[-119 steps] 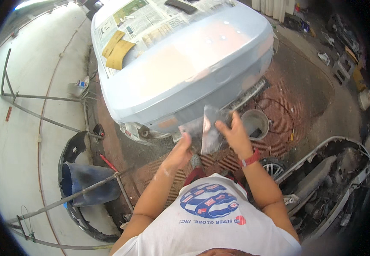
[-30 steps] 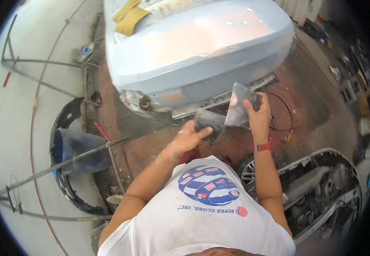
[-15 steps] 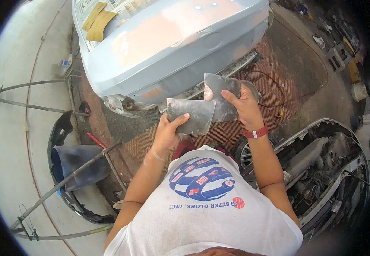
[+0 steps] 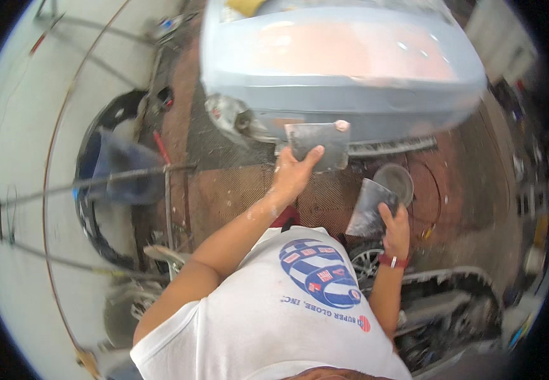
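Grey flat spreader (image 4: 317, 143) in left hand (image 4: 292, 176); wedge-shaped one (image 4: 366, 208) in right hand (image 4: 395, 229)

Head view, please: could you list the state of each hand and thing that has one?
left hand: gripping the grey flat metal spreader, raised against the pale blue car body
right hand: gripping the second grey spreader blade, tilted
round container: open, on the floor

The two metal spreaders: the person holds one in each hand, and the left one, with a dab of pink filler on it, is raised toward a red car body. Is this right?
Not quite: the car body is light blue with a pinkish sanded patch, not red. The head view shows it. The rest holds: the left hand raises one spreader with a dab of pink filler, and the right hand holds the other spreader.
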Available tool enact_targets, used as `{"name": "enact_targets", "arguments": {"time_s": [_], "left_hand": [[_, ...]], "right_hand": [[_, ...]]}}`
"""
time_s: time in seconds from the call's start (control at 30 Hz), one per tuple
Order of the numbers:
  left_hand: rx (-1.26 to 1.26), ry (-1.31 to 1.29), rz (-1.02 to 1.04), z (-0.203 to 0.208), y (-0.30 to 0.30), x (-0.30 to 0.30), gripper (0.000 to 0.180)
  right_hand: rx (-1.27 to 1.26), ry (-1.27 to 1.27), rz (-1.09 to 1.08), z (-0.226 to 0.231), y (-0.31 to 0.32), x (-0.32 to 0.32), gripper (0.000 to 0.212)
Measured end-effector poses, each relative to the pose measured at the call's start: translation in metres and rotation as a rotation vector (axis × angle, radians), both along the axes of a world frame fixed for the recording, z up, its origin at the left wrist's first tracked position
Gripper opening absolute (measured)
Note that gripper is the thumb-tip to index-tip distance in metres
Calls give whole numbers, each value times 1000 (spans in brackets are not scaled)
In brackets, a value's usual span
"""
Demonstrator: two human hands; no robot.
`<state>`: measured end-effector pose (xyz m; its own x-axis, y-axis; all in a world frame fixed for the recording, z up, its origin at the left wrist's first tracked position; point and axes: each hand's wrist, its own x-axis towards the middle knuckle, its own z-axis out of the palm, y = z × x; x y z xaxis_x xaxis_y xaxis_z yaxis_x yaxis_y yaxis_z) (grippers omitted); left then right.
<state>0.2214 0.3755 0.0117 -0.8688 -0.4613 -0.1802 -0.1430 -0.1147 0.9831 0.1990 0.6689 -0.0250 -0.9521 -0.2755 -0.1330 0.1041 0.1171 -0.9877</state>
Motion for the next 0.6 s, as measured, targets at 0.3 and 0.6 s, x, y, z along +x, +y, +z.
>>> {"name": "enact_targets", "arguments": {"time_s": [0.3,0.6], "left_hand": [[-222,-10,-62,-6,1,33,39],[-219,306,-108,25,-41,20,46]], "right_hand": [[-503,-348,-384,-106,13,21,57],[-310,-17,-589,-13,-67,-7,50]]}}
